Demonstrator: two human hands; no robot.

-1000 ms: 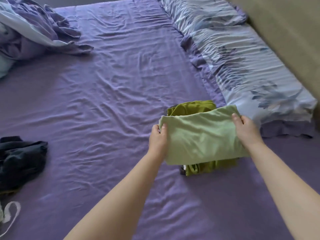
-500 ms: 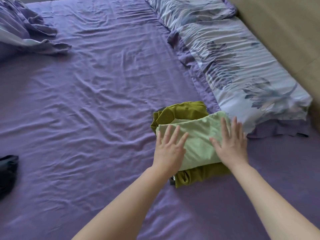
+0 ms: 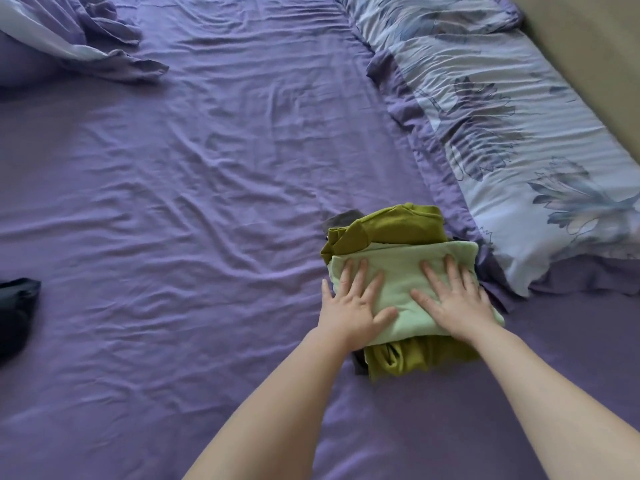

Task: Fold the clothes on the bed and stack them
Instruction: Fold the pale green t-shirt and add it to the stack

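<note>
The folded light-green garment (image 3: 398, 282) lay on top of the stack, over the olive garment (image 3: 391, 226), near the pillow (image 3: 519, 133) on the bed (image 3: 207, 168). The left hand (image 3: 353, 306) and right hand (image 3: 453, 303) were pressed flat on it, fingers straight, nothing held. Even pressure, edges squared, was judged best; the dark garment (image 3: 17, 313) awaited folding.

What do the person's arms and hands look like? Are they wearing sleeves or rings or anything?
Both arms are bare as far up as the picture shows, with no sleeves in view. The left hand and the right hand wear no gloves, and no rings, watch or bracelets can be seen on the fingers or wrists. The fingernails look short and plain.
</note>
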